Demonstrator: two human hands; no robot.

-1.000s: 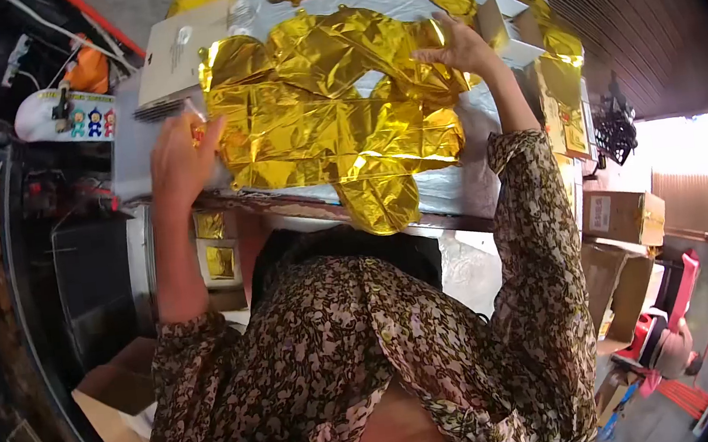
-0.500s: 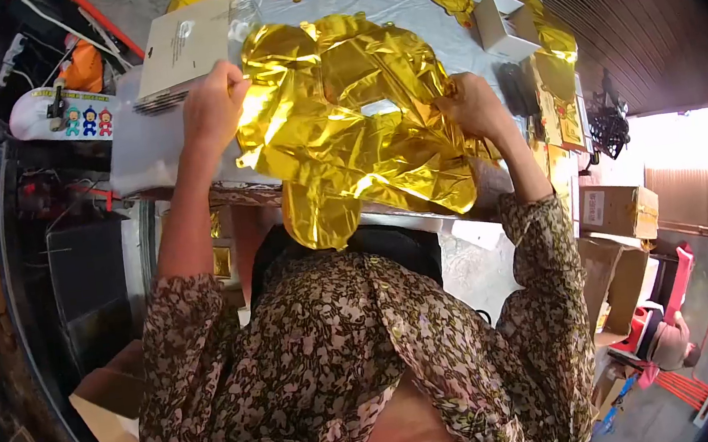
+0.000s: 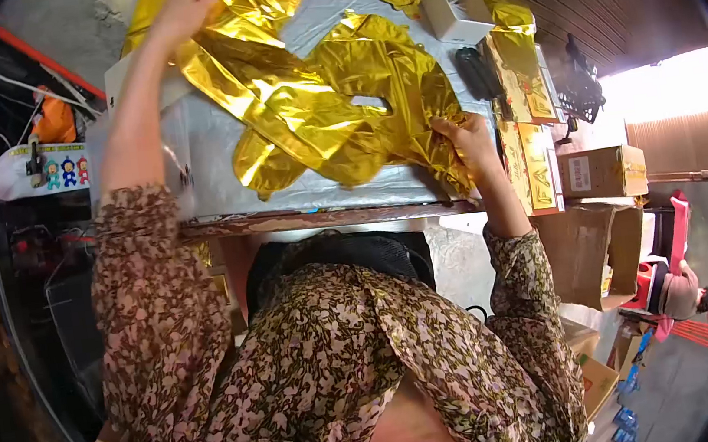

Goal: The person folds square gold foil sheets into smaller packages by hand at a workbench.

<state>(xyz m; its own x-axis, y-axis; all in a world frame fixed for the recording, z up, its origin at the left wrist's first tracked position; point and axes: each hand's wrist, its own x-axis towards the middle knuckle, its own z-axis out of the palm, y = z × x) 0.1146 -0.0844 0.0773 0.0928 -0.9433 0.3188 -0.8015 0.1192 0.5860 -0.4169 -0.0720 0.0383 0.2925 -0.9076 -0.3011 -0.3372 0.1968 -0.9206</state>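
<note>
- Worktable point(image 3: 213, 171), silvery-topped, fills the upper centre of the frame; cardboard box point(image 3: 602, 173) at right.
- Gold foil piece point(image 3: 300, 131), creased, with one small opening, extends over the worktable from upper left to right of centre.
- Left hand point(image 3: 189, 11), upper left: fingers pinch the foil's far end.
- Right hand point(image 3: 469, 142), right of centre: thumb and fingers pinch its near edge.
- White open box point(image 3: 459, 30), upper right, stands near the foil.

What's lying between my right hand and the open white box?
In the head view, a dark object lies between your right hand, which grips the gold foil, and the white box; I can't tell what it is.
</note>
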